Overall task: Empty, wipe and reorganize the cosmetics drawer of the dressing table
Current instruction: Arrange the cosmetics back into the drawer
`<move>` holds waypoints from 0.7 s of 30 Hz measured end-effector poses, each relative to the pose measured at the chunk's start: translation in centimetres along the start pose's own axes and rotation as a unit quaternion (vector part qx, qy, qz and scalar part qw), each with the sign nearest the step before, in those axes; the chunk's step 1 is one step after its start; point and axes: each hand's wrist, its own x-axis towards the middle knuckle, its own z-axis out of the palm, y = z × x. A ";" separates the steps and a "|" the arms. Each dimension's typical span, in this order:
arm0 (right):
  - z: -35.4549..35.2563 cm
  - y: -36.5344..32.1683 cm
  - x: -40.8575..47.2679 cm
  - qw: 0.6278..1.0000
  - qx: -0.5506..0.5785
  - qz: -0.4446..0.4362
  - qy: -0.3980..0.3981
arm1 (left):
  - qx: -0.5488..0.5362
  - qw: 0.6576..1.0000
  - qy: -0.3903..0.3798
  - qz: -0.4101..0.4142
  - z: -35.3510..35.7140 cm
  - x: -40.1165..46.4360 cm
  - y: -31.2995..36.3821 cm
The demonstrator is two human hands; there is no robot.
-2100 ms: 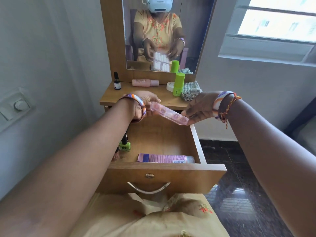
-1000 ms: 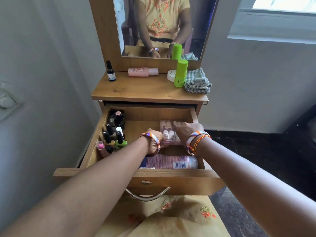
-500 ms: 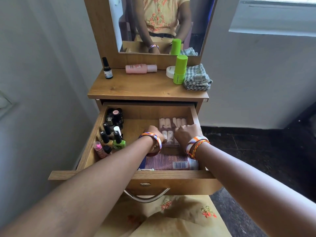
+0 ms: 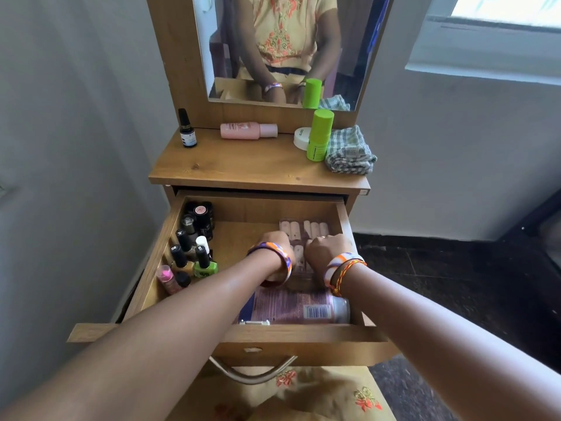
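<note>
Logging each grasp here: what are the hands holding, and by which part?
Both the left hand and right hand rest on the clear nail case's near end in the drawer; fingers hidden, so grip uncertain.

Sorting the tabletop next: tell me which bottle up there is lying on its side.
The pink bottle below the mirror lies flat; the dropper bottle and green bottle stand upright.

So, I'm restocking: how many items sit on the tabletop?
5: dropper bottle left, pink bottle lying centre, white jar, green stick, cloth right. None seem hidden.
</note>
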 end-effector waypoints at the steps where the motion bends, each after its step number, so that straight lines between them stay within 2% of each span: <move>1: -0.8 0.2 0.1 1.000 0.023 -0.006 -0.013 | 0.009 1.000 0.002 0.014 -0.7 0.1 0.2; 4: -4.5 1.2 0.7 0.996 0.091 -0.011 0.002 | -0.001 0.997 0.062 0.054 -4.8 0.9 0.7; 6: -6.9 1.9 1.9 0.986 0.158 0.010 0.047 | -0.024 0.987 0.140 0.070 -8.3 1.6 0.6; 8: -8.5 2.4 3.9 0.963 0.252 0.033 0.091 | -0.049 0.969 0.233 0.070 -11.4 2.4 0.1; 10: -9.3 2.4 6.7 0.918 0.367 0.057 0.141 | -0.056 0.951 0.296 0.066 -13.8 3.5 -0.8; 12: -9.7 2.1 9.5 0.859 0.469 0.088 0.185 | -0.038 0.947 0.313 0.056 -15.4 5.0 -1.9; 16: -10.0 1.3 14.0 0.760 0.595 0.160 0.206 | 0.012 0.960 0.278 0.029 -16.3 8.3 -3.4; 18: -9.7 1.1 15.4 0.740 0.611 0.184 0.215 | 0.028 0.961 0.273 0.037 -16.1 9.6 -3.8; 21: -9.0 1.3 16.3 0.736 0.605 0.196 0.231 | 0.064 0.953 0.292 0.048 -15.7 10.8 -3.9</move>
